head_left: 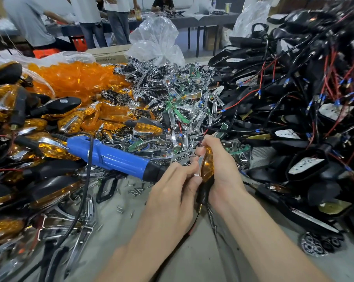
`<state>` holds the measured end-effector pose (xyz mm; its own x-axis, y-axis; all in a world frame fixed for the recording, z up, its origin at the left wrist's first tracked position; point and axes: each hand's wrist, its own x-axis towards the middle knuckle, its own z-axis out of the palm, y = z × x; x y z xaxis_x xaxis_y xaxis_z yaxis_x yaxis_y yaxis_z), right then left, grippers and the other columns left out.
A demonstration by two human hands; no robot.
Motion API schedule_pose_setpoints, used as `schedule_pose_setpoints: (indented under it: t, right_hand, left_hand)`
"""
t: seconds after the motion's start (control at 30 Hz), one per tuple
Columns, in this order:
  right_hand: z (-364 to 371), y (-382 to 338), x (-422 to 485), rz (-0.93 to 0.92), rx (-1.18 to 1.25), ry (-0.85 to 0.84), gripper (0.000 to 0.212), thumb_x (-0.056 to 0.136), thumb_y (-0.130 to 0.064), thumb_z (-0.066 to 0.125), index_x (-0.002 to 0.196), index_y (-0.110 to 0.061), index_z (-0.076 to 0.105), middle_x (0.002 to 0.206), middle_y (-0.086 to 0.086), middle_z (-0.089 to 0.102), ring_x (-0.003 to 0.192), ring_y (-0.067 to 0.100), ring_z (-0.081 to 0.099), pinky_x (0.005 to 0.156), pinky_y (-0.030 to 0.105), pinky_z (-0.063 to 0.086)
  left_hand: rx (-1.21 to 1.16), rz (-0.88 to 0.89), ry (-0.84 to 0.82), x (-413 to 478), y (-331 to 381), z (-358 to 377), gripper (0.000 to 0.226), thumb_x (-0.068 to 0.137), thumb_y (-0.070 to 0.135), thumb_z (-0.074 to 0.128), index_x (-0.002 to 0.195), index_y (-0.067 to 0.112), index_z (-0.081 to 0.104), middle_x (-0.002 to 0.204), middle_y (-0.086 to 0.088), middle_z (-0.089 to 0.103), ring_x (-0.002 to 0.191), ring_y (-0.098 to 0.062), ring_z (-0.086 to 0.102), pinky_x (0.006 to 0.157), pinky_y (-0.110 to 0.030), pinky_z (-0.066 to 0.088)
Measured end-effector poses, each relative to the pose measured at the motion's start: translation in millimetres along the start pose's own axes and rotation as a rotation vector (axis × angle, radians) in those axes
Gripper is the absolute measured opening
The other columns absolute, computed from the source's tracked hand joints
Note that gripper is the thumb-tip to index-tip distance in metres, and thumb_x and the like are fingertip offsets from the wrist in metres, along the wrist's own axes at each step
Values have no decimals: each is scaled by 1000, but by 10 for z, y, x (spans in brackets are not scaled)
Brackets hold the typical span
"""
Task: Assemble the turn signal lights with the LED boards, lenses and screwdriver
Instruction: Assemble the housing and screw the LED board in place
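I hold one turn signal light (207, 163) upright in the middle of the table; it has an orange lens, a chrome trim strip and a black stem hanging below. My right hand (221, 169) grips its body from the right. My left hand (176, 190) pinches the chrome strip on its left side with fingertips and thumb. The blue electric screwdriver (111, 157) lies on the table just left of my hands, its black nose pointing toward them, untouched. Small loose screws (134, 191) lie below it.
Assembled orange lights (56, 119) and loose orange lenses (76, 78) are heaped at left. Chrome reflectors and LED boards (172, 98) pile up in the middle. Black housings with red and black wires (294, 119) fill the right. People stand at far tables.
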<state>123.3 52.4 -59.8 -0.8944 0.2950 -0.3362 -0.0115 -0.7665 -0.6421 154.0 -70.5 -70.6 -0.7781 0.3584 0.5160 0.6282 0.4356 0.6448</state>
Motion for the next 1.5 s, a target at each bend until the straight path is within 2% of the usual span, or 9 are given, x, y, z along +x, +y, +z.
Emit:
schedule_pose_setpoints:
  t: [0.1,0.33,0.47,0.57,0.73,0.93,1.1,1.33,1.5]
  right_hand:
    - [5,12,-1,21,11,-10,26,97,-20,61,73,-18,51,59,-2,50,45,13,44,41,20,39]
    - [-24,33,-1,22,44,-19,27,96,-21,61,71,-18,51,60,-2,48,45,13,43,41,21,38]
    - [-22,-14,-12,87,28,-118,36,95,-37,60,61,-26,57,55,-8,48,40,10,43,38,19,32]
    - [-4,-4,6,105,101,-142,28,98,-36,58,73,-25,53,61,-8,49,45,10,46,43,21,38]
    - [11,7,21,42,94,-86,26,100,-31,58,78,-21,54,64,-6,52,49,11,50,47,24,46]
    - [-11,20,-12,40,30,-84,22,98,-35,60,80,-24,52,68,-7,52,56,12,49,62,31,42]
    - [-2,3,-35,44,30,-102,22,98,-34,60,80,-24,52,69,-7,52,56,12,49,58,29,42]
    - [22,-5,-59,71,28,-118,28,98,-33,61,73,-22,53,69,-6,52,53,11,50,50,25,45]
    - [33,-13,-69,62,65,-86,28,97,-31,62,72,-22,54,65,-7,51,50,11,49,46,23,45]
  left_hand:
    - [17,8,22,7,3,3,21,97,18,55,111,11,69,90,15,52,78,5,47,72,-7,35]
    - [9,23,37,-8,-41,56,24,97,18,54,113,10,71,90,12,55,78,-5,53,71,-20,43]
    - [-370,-212,73,24,24,55,23,100,21,55,115,23,72,96,14,70,86,-3,65,80,-21,52]
    - [-561,-344,54,39,31,43,15,98,19,60,107,26,69,97,12,73,87,-3,68,79,-20,54]
    - [-376,-306,56,9,-25,91,24,90,20,71,104,38,64,89,17,68,84,-5,66,71,-10,48]
    - [-244,-204,74,-18,-36,131,34,88,22,66,117,39,60,95,16,65,89,-9,65,73,-11,48]
    - [-178,-156,89,-23,-27,129,35,87,28,63,114,50,54,100,20,64,94,-6,64,79,-16,50]
    - [-127,-131,84,-38,-9,121,28,89,32,59,117,27,57,97,16,62,92,-5,62,79,-21,51]
    - [-42,-139,70,-13,14,119,25,87,29,60,111,24,57,92,19,57,87,0,58,77,-10,42]
